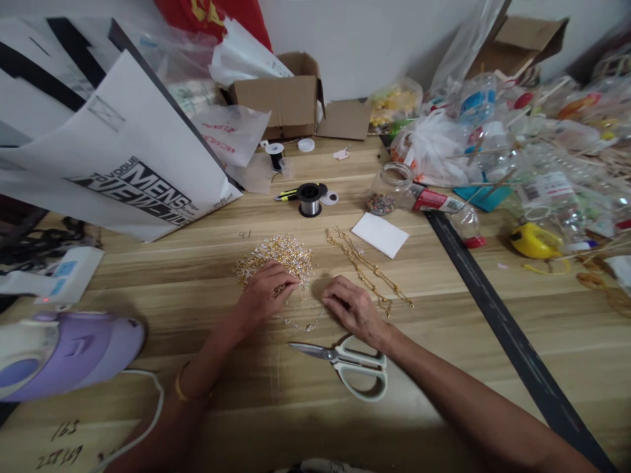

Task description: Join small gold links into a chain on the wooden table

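Observation:
My left hand (265, 293) rests on the near edge of a heap of small gold and pearl beads (276, 256), fingers curled in a pinch on the beads. My right hand (351, 307) lies knuckles-up just right of it, fingers bent and pressed to the wooden table (197, 263); what they hold is hidden. A short beaded strand (300, 324) lies between the two hands. Two finished gold bead chains (367, 269) stretch away beside my right hand. White-handled scissors (348, 361) lie just below my right wrist.
A wire spool (310, 198), a white card (380, 234) and a jar of beads (389, 190) sit farther back. A large paper bag (123, 151), cardboard boxes (283, 98) and a plastic clutter (517, 144) line the back. A purple appliance (64, 351) stands at the left.

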Demonstrator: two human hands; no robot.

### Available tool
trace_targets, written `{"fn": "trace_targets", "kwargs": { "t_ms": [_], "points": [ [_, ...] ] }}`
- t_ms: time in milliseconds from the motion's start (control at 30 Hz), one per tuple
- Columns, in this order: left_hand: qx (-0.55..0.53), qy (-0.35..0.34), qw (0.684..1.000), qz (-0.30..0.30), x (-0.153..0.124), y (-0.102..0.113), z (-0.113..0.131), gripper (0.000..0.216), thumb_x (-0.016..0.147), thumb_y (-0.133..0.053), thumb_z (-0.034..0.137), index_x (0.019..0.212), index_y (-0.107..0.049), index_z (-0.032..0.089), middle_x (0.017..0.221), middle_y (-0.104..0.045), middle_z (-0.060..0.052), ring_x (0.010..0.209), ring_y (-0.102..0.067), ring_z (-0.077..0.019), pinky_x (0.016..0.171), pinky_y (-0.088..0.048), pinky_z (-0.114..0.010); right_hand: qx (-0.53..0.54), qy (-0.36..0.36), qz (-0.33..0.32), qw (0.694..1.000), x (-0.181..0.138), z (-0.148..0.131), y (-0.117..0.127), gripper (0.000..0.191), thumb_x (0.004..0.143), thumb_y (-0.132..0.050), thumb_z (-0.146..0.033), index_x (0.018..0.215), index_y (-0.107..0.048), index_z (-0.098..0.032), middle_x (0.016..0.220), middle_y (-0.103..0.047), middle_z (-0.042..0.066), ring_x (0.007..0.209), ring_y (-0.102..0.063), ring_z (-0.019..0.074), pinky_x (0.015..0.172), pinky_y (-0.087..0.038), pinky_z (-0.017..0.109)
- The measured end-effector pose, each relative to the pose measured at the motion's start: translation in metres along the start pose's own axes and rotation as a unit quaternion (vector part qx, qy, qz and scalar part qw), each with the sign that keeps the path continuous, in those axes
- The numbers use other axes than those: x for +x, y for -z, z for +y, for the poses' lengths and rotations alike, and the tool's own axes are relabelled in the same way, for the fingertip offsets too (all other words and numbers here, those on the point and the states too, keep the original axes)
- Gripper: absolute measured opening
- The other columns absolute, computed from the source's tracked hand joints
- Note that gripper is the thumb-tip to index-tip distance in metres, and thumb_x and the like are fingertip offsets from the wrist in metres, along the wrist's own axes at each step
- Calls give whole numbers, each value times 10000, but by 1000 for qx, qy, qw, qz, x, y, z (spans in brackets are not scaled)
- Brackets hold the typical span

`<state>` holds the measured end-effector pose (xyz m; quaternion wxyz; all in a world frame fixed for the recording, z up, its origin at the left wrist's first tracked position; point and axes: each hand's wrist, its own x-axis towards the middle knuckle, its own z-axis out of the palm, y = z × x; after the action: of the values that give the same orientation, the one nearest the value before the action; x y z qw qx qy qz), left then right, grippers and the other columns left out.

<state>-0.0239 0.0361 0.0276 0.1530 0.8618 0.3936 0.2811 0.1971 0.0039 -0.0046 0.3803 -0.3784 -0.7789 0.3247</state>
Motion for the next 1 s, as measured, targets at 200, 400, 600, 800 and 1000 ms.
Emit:
{"fn": "trace_targets", "kwargs": {
  "t_ms": [200,400,600,800,1000],
  "points": [
    [55,-14,995,-79,-2,4,-4,139,867,-534,198,786,-643,166,750,-623,-40,798,-514,-177,771,-422,-316,3,-3,-1,1000,0,1,0,156,928,-470,-227,832,-584,-180,793,-566,56,724,-539,165,640,-438,275],
    [83,-52,984,-148,-3,-4,-1,152,863,-546,215,755,-636,158,766,-608,-51,837,-487,-195,774,-403,-319,5,-8,3,1000,0,2,-1,138,917,-484,-214,820,-574,-176,771,-554,46,695,-527,154,620,-422,265],
    [100,-62,982,-151,-4,-8,-3,214,898,-478,188,744,-623,157,760,-598,-50,835,-468,-194,782,-393,-314,3,-9,7,1000,-1,5,-2,127,912,-489,-210,822,-574,-179,760,-550,39,684,-523,150,605,-414,259],
    [73,-37,989,-122,-3,-4,-6,184,882,-488,159,756,-622,148,769,-619,-58,821,-489,-191,789,-411,-325,2,-7,12,1000,-1,5,-3,124,909,-491,-208,818,-568,-178,759,-552,40,686,-525,150,612,-418,260],
    [-31,15,998,-53,-4,-2,-9,93,821,-569,134,763,-638,158,759,-659,-35,795,-560,-159,731,-444,-270,1,-3,16,1000,-1,7,-3,107,902,-498,-202,823,-565,-176,757,-550,36,682,-524,148,606,-419,255]
  ]
}}
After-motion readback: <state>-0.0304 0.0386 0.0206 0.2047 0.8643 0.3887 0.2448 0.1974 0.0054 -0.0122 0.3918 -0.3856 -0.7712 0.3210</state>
